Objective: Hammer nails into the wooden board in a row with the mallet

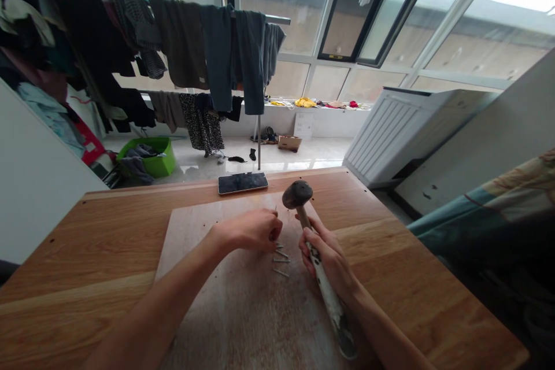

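Observation:
My right hand (325, 248) is wrapped around the worn, pale-stained handle of a hammer (332, 300). Its dark, blunt head tilts up above the board. To the left, my left hand (254, 228) is closed in a pinch over the wooden board (243, 306). A thin, nail-like sliver (276, 208) shows just above its fingers; the rest is hidden by them. Several loose nails (281, 261) lie on the board between my hands, close below the left fingertips. Small dark spots mark the board's far left part.
Beneath the board is a wood-grain table (113, 231). A phone (243, 182) lies flat past the board's far edge. Beyond stand a rack of hanging clothes (217, 52), a green tub (162, 159) and a white ribbed cabinet-like unit (385, 133). A curtain (489, 202) hangs at right.

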Available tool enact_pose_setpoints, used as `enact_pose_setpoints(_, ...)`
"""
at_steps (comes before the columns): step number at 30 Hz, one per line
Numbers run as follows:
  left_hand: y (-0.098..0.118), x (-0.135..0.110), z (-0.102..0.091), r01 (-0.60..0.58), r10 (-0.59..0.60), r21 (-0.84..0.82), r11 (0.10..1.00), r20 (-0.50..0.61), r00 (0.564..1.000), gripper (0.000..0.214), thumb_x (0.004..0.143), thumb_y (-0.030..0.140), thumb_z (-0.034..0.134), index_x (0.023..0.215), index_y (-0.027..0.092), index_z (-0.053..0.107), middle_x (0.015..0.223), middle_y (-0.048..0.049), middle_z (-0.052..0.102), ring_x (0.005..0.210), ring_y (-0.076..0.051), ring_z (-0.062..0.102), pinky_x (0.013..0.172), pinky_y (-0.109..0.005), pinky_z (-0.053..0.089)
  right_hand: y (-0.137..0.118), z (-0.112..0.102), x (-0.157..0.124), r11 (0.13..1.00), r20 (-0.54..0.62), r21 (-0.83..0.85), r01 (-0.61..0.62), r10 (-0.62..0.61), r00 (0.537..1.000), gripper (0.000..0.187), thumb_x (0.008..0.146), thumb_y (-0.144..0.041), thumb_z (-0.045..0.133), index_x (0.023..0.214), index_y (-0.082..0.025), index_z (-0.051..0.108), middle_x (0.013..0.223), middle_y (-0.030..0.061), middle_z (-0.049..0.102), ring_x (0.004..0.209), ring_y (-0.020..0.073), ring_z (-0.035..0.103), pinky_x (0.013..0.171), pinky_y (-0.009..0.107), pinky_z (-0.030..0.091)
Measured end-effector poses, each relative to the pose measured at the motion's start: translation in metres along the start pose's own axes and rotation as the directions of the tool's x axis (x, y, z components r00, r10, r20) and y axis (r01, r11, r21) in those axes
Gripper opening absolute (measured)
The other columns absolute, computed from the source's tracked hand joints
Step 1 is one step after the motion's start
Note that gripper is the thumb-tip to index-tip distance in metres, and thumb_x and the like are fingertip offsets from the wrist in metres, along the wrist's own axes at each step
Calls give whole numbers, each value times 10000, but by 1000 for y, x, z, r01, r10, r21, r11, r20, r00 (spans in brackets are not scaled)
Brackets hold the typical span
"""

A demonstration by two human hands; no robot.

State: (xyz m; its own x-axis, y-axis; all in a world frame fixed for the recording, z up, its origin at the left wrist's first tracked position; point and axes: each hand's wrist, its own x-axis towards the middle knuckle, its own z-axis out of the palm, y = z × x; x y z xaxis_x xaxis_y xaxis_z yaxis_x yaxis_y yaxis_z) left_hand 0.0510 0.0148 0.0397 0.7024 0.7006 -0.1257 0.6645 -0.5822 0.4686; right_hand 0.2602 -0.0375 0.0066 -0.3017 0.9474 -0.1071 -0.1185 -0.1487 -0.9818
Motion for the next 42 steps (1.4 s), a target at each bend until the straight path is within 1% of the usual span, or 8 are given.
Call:
enact_pose_setpoints(4,-2,-3,-3,45,-44,35,998,-26,999,57,715,166,696,728,199,652,885,-23,609,748,-166,548,600,-279,372,0,0,-1,1000,18,-17,0,1,1000,290,973,-452,560,1148,-221,551,641,-84,496,389,55,418,358,169,320)
enact_pose_setpoints(7,-7,-9,-11,100,-101,-23,995,-58,993,83,693,127,668,687,198,625,771,-9,615,648,-153,528,548,-277,340,-1,1,-1,1000,1,-19,-13,13,1000,324,968,-468,562,1177,-222,553,649,-79,500,397,62,417,355,173,318)
enact_pose_setpoints(10,-19,-15,-19,141,-156,-108,984,-141,978,108,691,93,629,713,199,624,639,17,594,558,-139,498,506,-266,300,-2,2,-1,999,-21,-32,-14,13,1000,332,963,-481,563,1175,-225,566,654,-75,505,405,72,421,350,179,316)
enact_pose_setpoints(14,-34,-17,-22,155,-186,-141,978,-249,951,111,719,79,625,731,184,657,628,16,600,556,-127,495,522,-254,297,-2,1,-1,998,-8,-57,5,-6,1000,316,975,-473,546,1163,-221,574,648,-74,505,405,69,429,362,182,336)
enact_pose_setpoints(24,-27,-12,-19,110,-127,-76,991,-263,956,145,765,81,583,668,174,639,639,5,592,589,-134,484,568,-267,312,1,0,0,998,-11,-63,-12,12,1000,310,965,-476,548,1139,-220,561,643,-76,508,395,72,431,359,186,324)
enact_pose_setpoints(28,-28,-9,-17,86,-103,-67,994,-315,943,160,763,67,572,657,170,633,645,0,597,603,-133,494,577,-263,323,0,0,0,998,4,-56,-9,9,1000,299,962,-476,557,1126,-225,563,640,-77,502,394,71,430,361,187,330)
enact_pose_setpoints(35,-50,-3,-1,-1,-119,-363,932,-310,943,74,781,205,668,832,159,693,736,0,627,658,-130,541,611,-233,419,-2,2,1,999,-3,-45,6,-6,1000,363,948,-479,571,1200,-219,566,629,-80,497,389,73,429,351,185,327)
enact_pose_setpoints(42,-64,-3,5,10,-180,-479,878,-312,933,140,791,281,684,862,162,702,760,-8,659,678,-134,576,628,-236,456,-32,13,1,1000,-5,-22,-4,4,1000,485,914,-482,593,1279,-166,542,606,-90,497,347,63,414,318,175,304)
